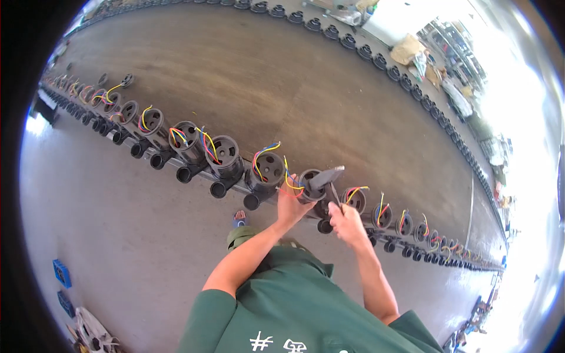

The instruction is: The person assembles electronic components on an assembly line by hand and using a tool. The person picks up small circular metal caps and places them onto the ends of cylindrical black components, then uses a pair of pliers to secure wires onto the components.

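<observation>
The hammer [327, 177] is clasped in the right hand [348, 225]; the black housing [312, 195], at the table's [265, 100] near edge, is gripped by the left hand [291, 206], which could be struck if a blow glances

- Shirt [288, 300]: dark green, loose, filling six o'clock.
- Marks [260, 341]: white, brush-like strokes at six (low, partly cut off by the frame).
- Sleeves [213, 312]: short, same green, at seven and five.
- Trousers [240, 236]: olive, toward seven.
- Sandal [240, 223]: blue, open-toed, between seven and eight.
- Left hand [291, 208], right hand [348, 225]: bare.
</observation>
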Available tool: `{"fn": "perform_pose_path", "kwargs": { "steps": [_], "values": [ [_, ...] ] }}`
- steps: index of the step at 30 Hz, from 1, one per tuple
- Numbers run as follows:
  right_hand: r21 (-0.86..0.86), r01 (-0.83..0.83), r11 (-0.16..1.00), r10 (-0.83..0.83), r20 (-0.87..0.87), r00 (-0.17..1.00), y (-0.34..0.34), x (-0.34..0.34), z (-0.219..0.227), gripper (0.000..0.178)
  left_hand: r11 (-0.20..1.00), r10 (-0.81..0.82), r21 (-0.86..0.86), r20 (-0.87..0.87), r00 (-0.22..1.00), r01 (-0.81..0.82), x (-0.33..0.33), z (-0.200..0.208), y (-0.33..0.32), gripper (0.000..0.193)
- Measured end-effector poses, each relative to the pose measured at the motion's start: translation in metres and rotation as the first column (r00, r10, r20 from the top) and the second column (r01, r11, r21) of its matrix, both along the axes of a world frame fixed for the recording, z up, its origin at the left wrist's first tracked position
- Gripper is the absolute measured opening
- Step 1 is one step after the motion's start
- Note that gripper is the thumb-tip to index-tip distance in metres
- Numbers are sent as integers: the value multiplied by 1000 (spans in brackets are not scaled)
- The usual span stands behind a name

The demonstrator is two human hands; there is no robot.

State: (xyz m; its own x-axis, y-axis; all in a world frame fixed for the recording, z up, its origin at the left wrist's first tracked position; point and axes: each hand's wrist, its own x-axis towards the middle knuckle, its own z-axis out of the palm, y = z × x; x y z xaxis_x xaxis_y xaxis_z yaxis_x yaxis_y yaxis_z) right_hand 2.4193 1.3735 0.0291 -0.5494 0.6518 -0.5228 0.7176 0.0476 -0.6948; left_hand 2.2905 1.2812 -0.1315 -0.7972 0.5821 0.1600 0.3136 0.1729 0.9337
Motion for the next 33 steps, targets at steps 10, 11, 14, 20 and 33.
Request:
{"fn": "perform_pose_path", "kwargs": {
  "steps": [10, 11, 14, 20, 33],
  "values": [
    [437, 31, 899, -3, -65, 998, -32, -9, -39, 40, 991, -112, -72, -17, 994, 111, -17, -18, 8, 105],
    [453, 11, 891, 1, -26, 1000, -29, -11, -36, 41, 991, -120, -60, 3, 993, 120, -16, -19, 8, 106],
    [131, 61, 989, -75, 103, 992, -15, -13, -9, 41, 994, -83, -70, 1, 997, 83, -16, -16, 4, 110],
    [137, 239, 961, -211, -192, 958, -44, -28, 29, 38, 996, -93, 8, 46, 995, 93, -22, -3, -1, 83],
    [-307, 328, 893, -398, -200, 895, -10, 12, 41, 33, 885, 308, -419, 203, 929, -202, 44, -18, 1, 79]
  ]
}}
